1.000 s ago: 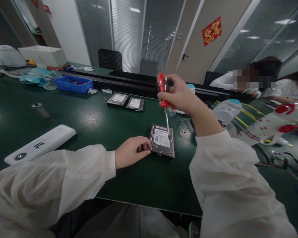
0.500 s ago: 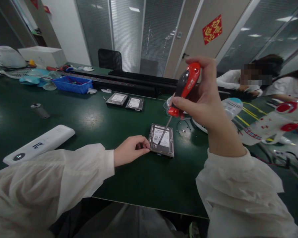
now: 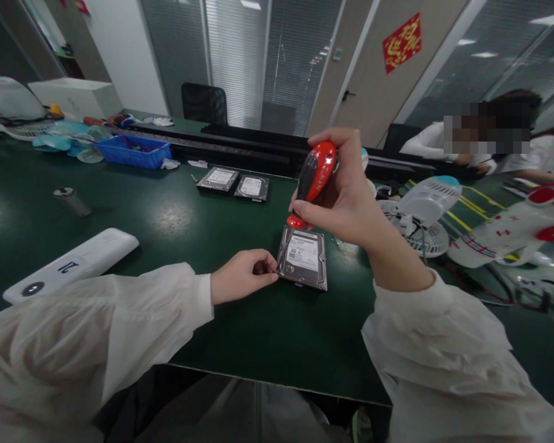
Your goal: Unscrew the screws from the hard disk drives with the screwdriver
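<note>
A hard drive (image 3: pixel 305 255) with a white label lies flat on the green table. At its lower left corner my left hand (image 3: pixel 247 275) is closed, thumb and fingertips pinching the edge. A screwdriver (image 3: pixel 314 175) with a red and black handle is in my right hand (image 3: pixel 344 197), held tilted above the drive's far end. Its shaft is hard to make out; it seems to run down along the drive's left side, and I cannot tell where the tip rests. Just right of the drive, partly behind my right hand, are small screws (image 3: pixel 337 242).
Two more hard drives (image 3: pixel 218 179) (image 3: pixel 252 187) lie farther back. Leftward are a white power bank (image 3: pixel 74 264), a grey cylinder (image 3: pixel 72 201) and a blue basket (image 3: pixel 133 152). White fans (image 3: pixel 429 203) and a white-red model (image 3: pixel 508 227) stand right. Another person (image 3: pixel 427 138) sits at far right.
My right hand has moved left and down with the screwdriver, from over the drive's label to its far left side. My left hand stays at the drive's corner.
</note>
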### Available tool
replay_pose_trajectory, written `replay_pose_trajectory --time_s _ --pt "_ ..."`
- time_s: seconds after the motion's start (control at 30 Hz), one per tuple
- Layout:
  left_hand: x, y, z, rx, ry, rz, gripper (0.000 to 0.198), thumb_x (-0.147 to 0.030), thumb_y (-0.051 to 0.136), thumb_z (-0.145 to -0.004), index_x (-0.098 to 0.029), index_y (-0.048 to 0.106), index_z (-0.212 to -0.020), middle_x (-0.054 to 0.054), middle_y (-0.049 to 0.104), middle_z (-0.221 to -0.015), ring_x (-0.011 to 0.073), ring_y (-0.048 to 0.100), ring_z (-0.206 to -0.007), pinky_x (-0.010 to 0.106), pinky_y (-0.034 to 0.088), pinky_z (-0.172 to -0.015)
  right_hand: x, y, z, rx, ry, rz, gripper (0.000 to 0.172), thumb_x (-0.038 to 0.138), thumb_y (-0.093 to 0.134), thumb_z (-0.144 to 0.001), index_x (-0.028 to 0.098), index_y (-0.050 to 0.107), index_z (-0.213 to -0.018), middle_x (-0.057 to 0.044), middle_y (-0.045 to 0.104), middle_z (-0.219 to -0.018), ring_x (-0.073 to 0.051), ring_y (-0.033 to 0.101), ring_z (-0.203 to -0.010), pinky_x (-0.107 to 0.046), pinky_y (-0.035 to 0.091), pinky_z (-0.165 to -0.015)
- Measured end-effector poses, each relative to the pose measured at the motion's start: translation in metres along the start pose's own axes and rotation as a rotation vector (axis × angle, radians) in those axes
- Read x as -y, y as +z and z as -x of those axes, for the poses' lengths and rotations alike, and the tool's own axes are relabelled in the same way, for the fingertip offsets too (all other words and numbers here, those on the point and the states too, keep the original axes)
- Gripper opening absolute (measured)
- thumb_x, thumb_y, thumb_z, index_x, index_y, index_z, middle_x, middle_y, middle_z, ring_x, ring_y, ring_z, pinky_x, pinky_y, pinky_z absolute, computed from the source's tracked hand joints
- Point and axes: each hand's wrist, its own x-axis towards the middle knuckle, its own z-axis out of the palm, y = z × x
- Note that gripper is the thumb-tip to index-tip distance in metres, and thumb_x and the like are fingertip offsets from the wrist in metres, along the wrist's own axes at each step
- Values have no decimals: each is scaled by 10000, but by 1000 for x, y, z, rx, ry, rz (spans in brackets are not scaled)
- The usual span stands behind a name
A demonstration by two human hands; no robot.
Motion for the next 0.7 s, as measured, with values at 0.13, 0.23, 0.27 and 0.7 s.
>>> replay_pose_trajectory --time_s 0.13,0.23,0.27,0.7 --pt "-1 0 -1 5 -12 20 139 -279 701 -854 -165 622 -846 13 652 -857 156 569 -759 315 472 -720 5 2 -1 19 -53 -194 652 327 696 -827 292 322 -1360 -114 422 -1453 -184 658 -997 -319 595 -727" --pt "-1 0 -2 4 -23 28 149 -291 702 -849 -165 622 -840 11 646 -846 158 564 -752 321 470 -720 6 3 -2 31 -80 -268 655 306 723 -796 290 339 -1326 -117 414 -1441 -189 655 -966 -335 601 -703" --pt "-1 0 -2 3 -26 32 155 -299 701 -849 -165 624 -843 12 646 -849 159 564 -753 324 471 -721 6 3 -2 37 -76 -281 655 300 725 -793 293 339 -1322 -117 414 -1439 -191 657 -959 -340 602 -697" --pt "1 1 -2 -9 -21 47 166 -312 710 -833 -166 632 -848 16 660 -853 152 564 -737 314 473 -709 4 6 -2 62 -56 -310 646 301 721 -808 291 329 -1321 -114 417 -1409 -154 646 -881 -314 588 -653"
